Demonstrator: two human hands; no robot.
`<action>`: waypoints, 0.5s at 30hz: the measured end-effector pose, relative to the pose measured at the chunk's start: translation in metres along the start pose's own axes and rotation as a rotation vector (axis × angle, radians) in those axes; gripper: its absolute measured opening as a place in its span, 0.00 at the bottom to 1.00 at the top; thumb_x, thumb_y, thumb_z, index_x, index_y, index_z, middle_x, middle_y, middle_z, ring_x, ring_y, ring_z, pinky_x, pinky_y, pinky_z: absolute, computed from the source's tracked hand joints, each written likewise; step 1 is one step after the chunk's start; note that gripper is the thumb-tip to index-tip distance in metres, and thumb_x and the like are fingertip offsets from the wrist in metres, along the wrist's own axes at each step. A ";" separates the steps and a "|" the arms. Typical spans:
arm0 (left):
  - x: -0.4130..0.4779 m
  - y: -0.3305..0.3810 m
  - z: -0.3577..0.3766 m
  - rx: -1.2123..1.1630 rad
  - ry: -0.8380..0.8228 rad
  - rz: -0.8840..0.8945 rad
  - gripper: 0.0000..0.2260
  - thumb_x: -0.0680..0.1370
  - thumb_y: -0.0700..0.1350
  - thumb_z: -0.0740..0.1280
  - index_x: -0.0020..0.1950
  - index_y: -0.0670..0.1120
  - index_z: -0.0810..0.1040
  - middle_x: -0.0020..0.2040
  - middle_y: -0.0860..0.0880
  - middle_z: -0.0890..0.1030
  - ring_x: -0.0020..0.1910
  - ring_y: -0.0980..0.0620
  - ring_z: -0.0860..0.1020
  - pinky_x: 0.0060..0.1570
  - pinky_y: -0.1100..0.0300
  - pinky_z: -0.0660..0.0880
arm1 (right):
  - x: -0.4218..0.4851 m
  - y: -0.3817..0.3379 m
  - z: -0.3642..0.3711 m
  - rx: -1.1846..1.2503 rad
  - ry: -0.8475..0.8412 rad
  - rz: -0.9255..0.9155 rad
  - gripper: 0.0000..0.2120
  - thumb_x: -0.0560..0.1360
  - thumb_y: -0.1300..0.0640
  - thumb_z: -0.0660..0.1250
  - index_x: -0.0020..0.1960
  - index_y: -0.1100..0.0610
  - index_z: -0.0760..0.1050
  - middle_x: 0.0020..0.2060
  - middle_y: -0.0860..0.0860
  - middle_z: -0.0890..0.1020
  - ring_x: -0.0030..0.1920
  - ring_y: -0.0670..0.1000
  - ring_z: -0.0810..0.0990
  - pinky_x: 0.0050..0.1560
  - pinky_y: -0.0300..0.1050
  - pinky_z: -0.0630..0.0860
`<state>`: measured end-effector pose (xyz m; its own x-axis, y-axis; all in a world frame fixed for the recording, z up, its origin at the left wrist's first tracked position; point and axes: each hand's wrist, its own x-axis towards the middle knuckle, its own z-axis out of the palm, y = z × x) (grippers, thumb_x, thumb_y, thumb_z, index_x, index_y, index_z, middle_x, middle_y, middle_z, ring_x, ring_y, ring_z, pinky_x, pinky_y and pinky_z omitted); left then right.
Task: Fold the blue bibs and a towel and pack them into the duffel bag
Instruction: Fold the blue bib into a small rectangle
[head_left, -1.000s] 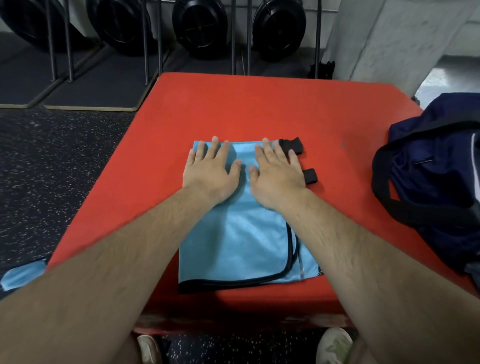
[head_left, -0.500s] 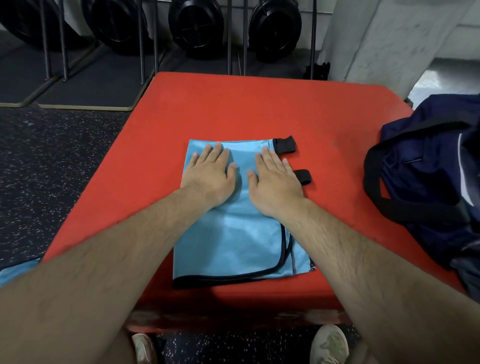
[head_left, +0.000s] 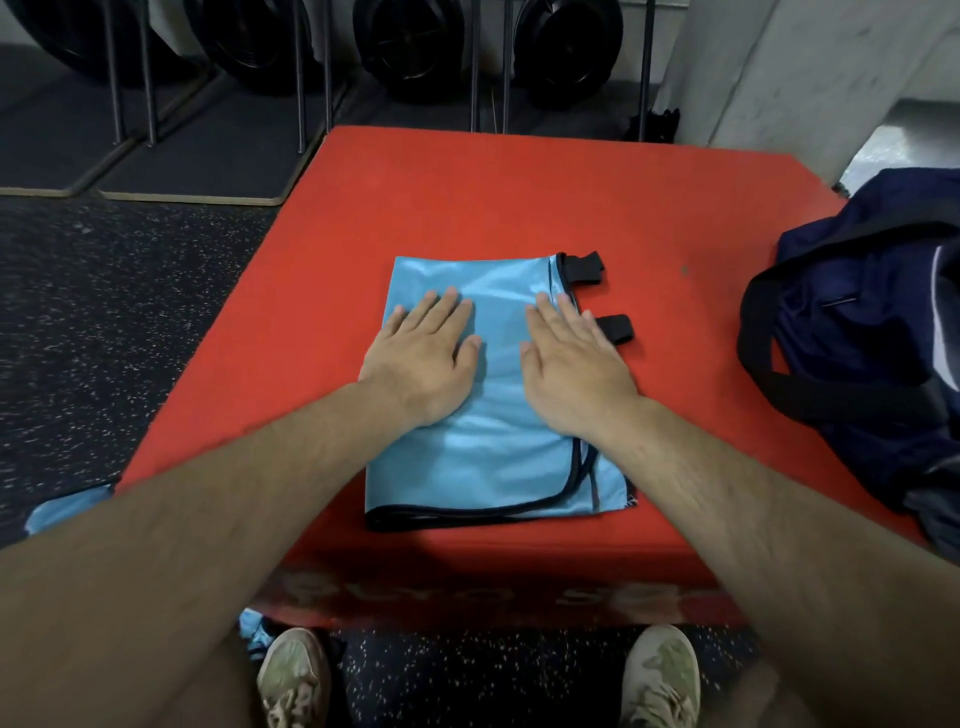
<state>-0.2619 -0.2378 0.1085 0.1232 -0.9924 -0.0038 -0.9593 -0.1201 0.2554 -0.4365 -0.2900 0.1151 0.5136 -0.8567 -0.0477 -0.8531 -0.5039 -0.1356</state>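
A light blue bib (head_left: 498, 452) with black trim lies folded into a rectangle on the red padded box (head_left: 519, 197). Two black strap ends (head_left: 613, 327) stick out past its right edge. My left hand (head_left: 426, 358) lies flat, fingers straight, on the bib's left half. My right hand (head_left: 571, 364) lies flat on its right half, fingertips at the bib's right hem. The navy duffel bag (head_left: 872, 343) with black handles sits on the box's right side, apart from the bib.
More light blue cloth (head_left: 62, 512) shows on the speckled floor at the left, and a bit (head_left: 254, 631) by my left shoe. Black weight plates on a steel rack (head_left: 415, 47) stand behind the box. A grey wall (head_left: 810, 78) rises at the back right.
Both hands have slid toward me along the bib and moved apart, the left toward the left edge and the right toward the right hem. The bib stays flat.
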 end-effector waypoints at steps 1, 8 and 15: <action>-0.003 0.000 -0.002 0.009 0.003 -0.005 0.26 0.84 0.55 0.45 0.82 0.50 0.49 0.82 0.53 0.46 0.80 0.55 0.43 0.78 0.53 0.39 | -0.002 0.001 -0.001 -0.017 0.007 0.006 0.28 0.85 0.49 0.42 0.82 0.58 0.44 0.81 0.50 0.42 0.80 0.48 0.36 0.79 0.48 0.36; -0.047 0.017 0.006 0.013 0.016 0.086 0.27 0.85 0.55 0.46 0.82 0.47 0.50 0.82 0.51 0.47 0.80 0.52 0.44 0.78 0.52 0.40 | -0.043 -0.022 0.004 0.004 -0.015 -0.143 0.27 0.85 0.49 0.44 0.82 0.57 0.45 0.81 0.50 0.44 0.80 0.48 0.38 0.79 0.47 0.37; -0.068 0.009 0.010 -0.011 0.025 0.083 0.29 0.84 0.58 0.48 0.82 0.46 0.49 0.82 0.50 0.46 0.80 0.52 0.42 0.78 0.53 0.38 | -0.059 -0.008 0.001 0.018 -0.050 -0.100 0.29 0.85 0.47 0.44 0.82 0.57 0.45 0.81 0.50 0.43 0.80 0.47 0.38 0.79 0.47 0.37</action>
<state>-0.2820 -0.1714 0.1011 0.0502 -0.9979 0.0414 -0.9636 -0.0375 0.2646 -0.4594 -0.2353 0.1182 0.6004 -0.7955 -0.0821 -0.7957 -0.5840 -0.1604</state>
